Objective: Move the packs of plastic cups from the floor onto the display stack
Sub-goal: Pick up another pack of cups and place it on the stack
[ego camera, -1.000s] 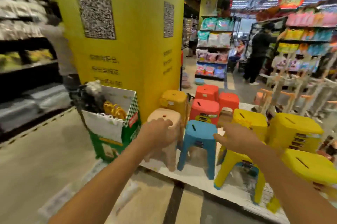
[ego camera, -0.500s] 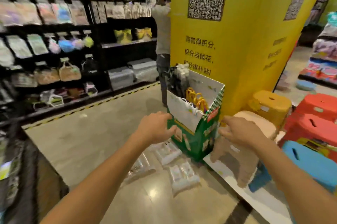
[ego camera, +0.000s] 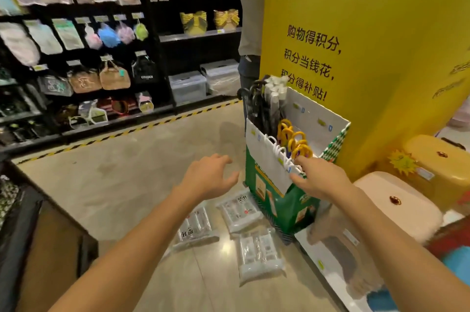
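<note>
Both arms reach forward (left hand (ego camera: pixel 207 177) and right hand (ego camera: pixel 318 179) empty, fingers spread).

Three packs of plastic cups (ego camera: pixel 240 210) lie on the floor just beside the green cardboard box (ego camera: pixel 284 199). Right of that box, two stools (ego camera: pixel 396 199) show whole, perhaps two more at the blurred edge.

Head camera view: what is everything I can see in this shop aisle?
packs of plastic cups: three, clear and white, on the floor beside the box.
display box: one, green and white, against the pillar.
pillar: one, yellow, right of centre.
stools: two clearly, cream and yellow, far right.
shelves: black, left and rear, hung with bags.
other person: one, pale top, behind the pillar.
left hand: empty, over the packs.
right hand: empty, by the box's rim.
</note>
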A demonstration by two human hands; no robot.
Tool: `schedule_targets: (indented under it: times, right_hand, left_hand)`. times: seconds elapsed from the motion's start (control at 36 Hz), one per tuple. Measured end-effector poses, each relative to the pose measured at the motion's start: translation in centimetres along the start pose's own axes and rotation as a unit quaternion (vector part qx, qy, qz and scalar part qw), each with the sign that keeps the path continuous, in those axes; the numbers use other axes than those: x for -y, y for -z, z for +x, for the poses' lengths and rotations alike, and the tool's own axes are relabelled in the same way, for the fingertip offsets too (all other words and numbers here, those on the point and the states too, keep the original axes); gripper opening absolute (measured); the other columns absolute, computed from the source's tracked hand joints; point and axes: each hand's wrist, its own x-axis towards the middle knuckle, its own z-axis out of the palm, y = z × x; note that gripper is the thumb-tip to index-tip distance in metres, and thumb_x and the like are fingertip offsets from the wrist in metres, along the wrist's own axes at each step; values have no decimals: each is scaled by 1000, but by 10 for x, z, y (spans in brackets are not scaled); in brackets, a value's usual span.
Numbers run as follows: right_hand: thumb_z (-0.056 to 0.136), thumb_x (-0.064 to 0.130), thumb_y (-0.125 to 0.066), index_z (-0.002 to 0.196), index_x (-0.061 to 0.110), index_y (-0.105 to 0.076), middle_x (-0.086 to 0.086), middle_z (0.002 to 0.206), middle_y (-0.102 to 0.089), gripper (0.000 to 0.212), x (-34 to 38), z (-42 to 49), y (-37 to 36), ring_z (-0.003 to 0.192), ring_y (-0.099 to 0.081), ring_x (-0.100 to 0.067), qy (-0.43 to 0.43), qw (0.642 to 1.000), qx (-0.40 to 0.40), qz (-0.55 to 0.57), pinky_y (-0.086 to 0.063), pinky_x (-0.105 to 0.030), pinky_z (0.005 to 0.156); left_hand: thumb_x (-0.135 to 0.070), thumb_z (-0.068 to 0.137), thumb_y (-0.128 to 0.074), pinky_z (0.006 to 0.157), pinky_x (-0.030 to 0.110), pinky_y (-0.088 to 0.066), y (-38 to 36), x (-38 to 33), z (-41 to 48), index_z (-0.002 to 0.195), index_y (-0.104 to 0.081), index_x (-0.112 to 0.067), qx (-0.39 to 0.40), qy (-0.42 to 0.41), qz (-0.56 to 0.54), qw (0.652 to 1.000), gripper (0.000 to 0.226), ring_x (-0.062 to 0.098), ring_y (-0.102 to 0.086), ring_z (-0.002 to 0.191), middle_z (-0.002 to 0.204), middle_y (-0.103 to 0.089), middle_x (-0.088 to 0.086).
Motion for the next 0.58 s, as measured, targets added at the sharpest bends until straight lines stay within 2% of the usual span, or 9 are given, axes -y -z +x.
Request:
schedule_targets:
  times: [0.14, 0.25, 0.42, 0.58]
  right_hand:
    - [93, 53, -44, 119, 25, -51, -1, 89, -59, 39, -27, 70, -19, 78, -56, -24, 10, 1000, 17, -1, -42, -34, 57]
    - [92, 53, -44, 114, 24, -51, -3, 95, -63, 37, -43, 130, -48, 80, -59, -25, 13, 999, 34, -6, -49, -36, 61]
    - [94, 52, -44, 134, 27, -48, -4, 118, -64, 48, -52, 207, -122, 102, -62, -27, -10, 997, 69, 29, -55, -43, 77]
    - [96, 47, -46, 132, 23, -48, -8, 109, -64, 44, -61, 255, -239, 99, -62, -30, -6, 988, 137, 66, -53, -41, 73]
  left_hand:
    - [-57, 96, -41, 96, 41, -48, -17, 11, 63, 140, -50, -25, 17, 14, -10, 1000, 56, 22, -57, 117, 133, -58, 2]
    - [-56, 95, -42, 97, 42, -48, -46, 33, 123, 139, -50, -25, 19, 28, -36, 999, 55, 21, -57, 118, 132, -59, 1]
    - [-60, 83, -34, 101, 44, -45, -121, 69, 203, 139, -51, -22, 58, 60, -94, 992, 69, 24, -55, 121, 133, -59, 4]
    - [-50, 93, -47, 97, 41, -46, -233, 94, 244, 141, -49, -25, 106, 113, -122, 980, 54, 29, -55, 121, 134, -59, 6]
